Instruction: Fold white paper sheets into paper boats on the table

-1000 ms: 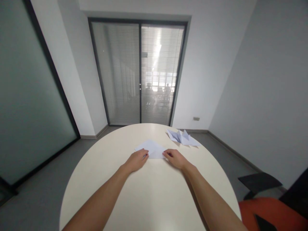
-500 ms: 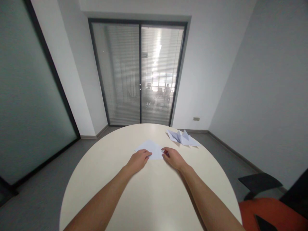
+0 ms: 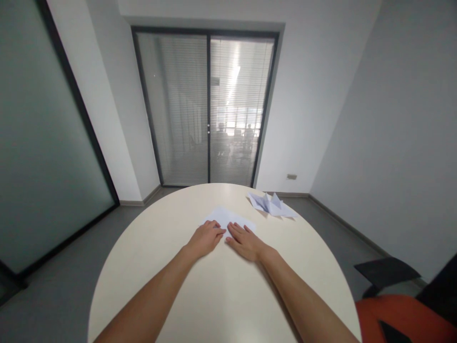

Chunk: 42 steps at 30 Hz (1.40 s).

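A white sheet of paper [image 3: 224,215] lies on the round table in front of me, its near part covered by my hands. My left hand [image 3: 206,238] is at the paper's near left edge, fingers bent and thumb pointing right, pinching the paper there. Flat across the near right part of the sheet rests my right hand [image 3: 245,242], its fingers stretched out and slightly apart. The two hands almost meet at the thumb and fingertips. Beyond the right hand stands a folded white paper shape [image 3: 272,206] with raised points.
The cream table [image 3: 221,295] has a curved edge all round. An orange chair [image 3: 400,317] with black armrests stands close to its right side. Behind the table are glass doors [image 3: 185,114] with blinds, and a frosted glass panel [image 3: 50,143] is on the left.
My right hand has moved left and flattened onto the paper, its fingers now stretched out. The paper's right corner shows beyond it. My left hand has stayed in place.
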### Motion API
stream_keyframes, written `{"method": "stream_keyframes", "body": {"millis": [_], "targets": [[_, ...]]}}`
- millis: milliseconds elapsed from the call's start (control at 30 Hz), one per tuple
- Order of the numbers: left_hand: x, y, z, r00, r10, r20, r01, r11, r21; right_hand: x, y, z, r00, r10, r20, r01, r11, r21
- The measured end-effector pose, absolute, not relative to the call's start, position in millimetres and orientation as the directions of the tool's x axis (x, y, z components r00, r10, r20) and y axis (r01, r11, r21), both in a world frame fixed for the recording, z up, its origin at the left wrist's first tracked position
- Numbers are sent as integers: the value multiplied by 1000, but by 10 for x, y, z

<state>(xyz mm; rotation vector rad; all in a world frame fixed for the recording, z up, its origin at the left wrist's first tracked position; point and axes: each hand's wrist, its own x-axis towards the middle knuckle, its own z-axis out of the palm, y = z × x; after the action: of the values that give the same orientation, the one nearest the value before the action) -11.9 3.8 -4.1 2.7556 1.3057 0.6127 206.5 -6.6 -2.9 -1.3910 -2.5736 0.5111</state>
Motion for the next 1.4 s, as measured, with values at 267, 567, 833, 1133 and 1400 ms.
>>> {"method": "stream_keyframes", "body": {"millis": [267,567,833,1133,1400], "targets": [[-111,-75,111,673,667,319,650,-739,175,2234,19,-72,-513,858,16,786,477,-392],[-124,-92,30,724,626,289,568,-780,265,2360,112,-190,-541,832,123,730,537,-423],[-84,-153,90,707,647,286,622,-761,182,2322,89,-55,-489,805,336,764,581,-281],[-112,-179,168,753,630,193,597,-776,205,2331,95,-115,-544,791,281,714,612,-340],[-132,-175,185,757,631,169,579,-768,274,2386,130,-92,-508,799,322,725,598,-342]]}}
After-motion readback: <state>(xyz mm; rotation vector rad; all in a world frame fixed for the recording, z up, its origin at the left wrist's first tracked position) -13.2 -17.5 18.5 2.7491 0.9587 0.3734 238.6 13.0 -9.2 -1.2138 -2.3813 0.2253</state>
